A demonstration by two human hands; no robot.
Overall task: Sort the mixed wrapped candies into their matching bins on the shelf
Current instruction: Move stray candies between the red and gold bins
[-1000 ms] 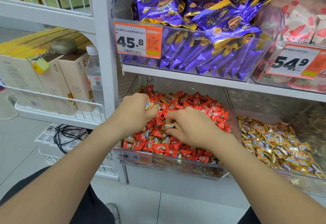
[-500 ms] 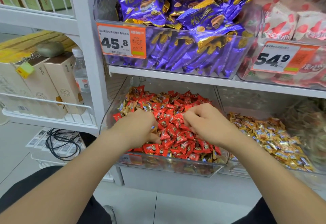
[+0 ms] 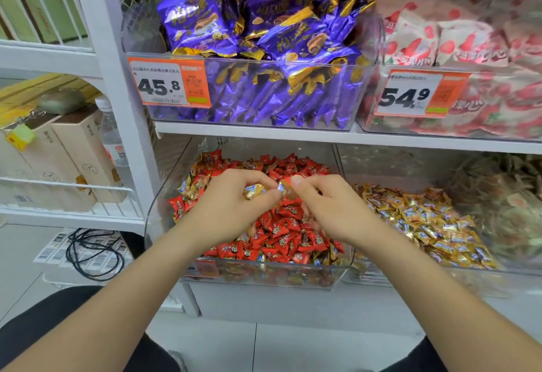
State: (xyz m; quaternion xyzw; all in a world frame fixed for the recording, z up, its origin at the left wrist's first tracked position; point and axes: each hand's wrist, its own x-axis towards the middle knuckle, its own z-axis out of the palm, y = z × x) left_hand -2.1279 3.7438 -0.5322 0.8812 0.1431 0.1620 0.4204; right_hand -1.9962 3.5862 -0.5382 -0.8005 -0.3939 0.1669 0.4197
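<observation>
Pinching a gold-wrapped candy (image 3: 254,191) in the curled fingers of the left hand (image 3: 231,207), and gripping a second wrapped candy (image 3: 285,188) between thumb and forefinger of the right hand (image 3: 331,210), the two candies almost touching. Held just above a heap of red candies (image 3: 281,231) in a clear bin (image 3: 264,269) on the lower level of a white shelf (image 3: 264,132). Just to the right, a neighbouring heap of gold candies (image 3: 425,219). One level up, purple packets (image 3: 264,34) behind a 45.8 price tag (image 3: 168,84), beside strawberry-print packets (image 3: 469,40) tagged 54.9. Off to the left, beige cartons (image 3: 73,148) and a water bottle (image 3: 113,137) on a wire rack (image 3: 67,187); below, grey tiled floor (image 3: 293,342) with a coiled black cable (image 3: 91,251).
</observation>
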